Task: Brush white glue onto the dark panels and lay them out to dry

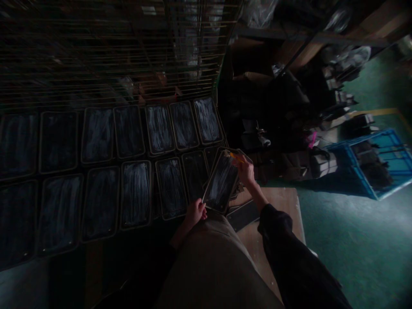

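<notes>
1. Head view, 9 o'clock: two rows of dark panels (136,193), many streaked whitish.
2. Left hand (195,212), between 6 and 7: fingers pinching the near-left corner of the held panel.
3. Held panel (220,182), near centre toward 5 o'clock: slanted, far end pointing to 1, face streaked. Step in hand, I judge: brushing this face.
4. Orange-handled brush (237,157), seemingly, bristles at the panel's far end; contact too dim to tell. Next move calls for firm left fingers, an even stroke toward 7.
5. Right hand (246,170), between 3 and 4: closed round that handle.
</notes>
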The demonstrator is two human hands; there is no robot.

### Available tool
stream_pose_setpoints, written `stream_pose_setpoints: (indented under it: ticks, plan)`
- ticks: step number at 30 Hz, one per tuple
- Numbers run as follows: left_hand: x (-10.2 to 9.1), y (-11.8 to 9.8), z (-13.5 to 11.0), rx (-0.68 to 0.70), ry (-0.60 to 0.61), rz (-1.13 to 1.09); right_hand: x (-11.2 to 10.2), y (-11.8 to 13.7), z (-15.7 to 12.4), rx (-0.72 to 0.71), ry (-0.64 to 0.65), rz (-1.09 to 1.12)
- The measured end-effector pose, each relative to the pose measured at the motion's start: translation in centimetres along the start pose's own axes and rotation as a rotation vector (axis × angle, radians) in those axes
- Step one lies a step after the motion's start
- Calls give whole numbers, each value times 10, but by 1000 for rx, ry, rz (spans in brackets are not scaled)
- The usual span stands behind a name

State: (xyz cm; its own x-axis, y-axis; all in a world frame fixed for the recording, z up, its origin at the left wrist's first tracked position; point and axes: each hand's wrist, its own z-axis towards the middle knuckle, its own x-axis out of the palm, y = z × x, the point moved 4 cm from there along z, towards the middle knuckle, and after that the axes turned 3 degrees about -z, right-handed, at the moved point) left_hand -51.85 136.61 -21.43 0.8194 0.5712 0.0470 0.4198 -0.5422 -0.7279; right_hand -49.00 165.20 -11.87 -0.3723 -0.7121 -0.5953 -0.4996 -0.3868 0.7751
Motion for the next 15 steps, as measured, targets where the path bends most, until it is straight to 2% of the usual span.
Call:
stream_pose_setpoints:
  ticks: [3,8,12,15]
  plan:
    - [0,2,-1,-17,-16,-12,13,9,-19,-112,48,-106]
    - [0,-2,-2,-42,-22,-13,34,24,-80,-197,142,-113]
    - [-2,-9,-5,-54,-25,24,51,24,-128,-136,284,46]
    - [-3,-14,-8,-74,-1,26,61,17,-153,-6,286,173]
